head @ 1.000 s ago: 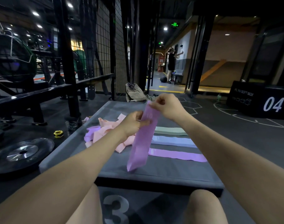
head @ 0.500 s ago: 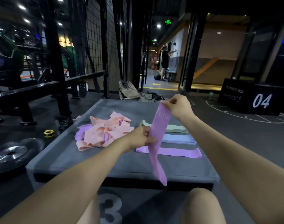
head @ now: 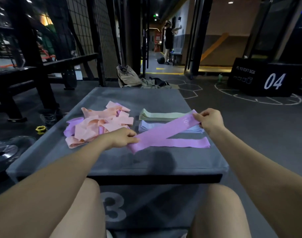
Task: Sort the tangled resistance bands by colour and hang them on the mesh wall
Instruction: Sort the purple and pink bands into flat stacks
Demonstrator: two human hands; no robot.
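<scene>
Head view: both hands, left hand (head: 123, 137) and right hand (head: 209, 118), stretch purple band (head: 165, 132) above box (head: 146, 165).

Bare box top (head: 146, 162) near; tangled pile (head: 98, 126) crowds left.

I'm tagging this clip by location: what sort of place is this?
Most likely a gym. A black plyo soft box marked 04 stands on the floor, a weight plate lies at left, and both hands stretch a purple resistance band over a padded box.

I see a dim gym: dark floor (head: 250, 121) with white lines, ceiling spotlights, a black "04" box (head: 260, 78) right.
</scene>
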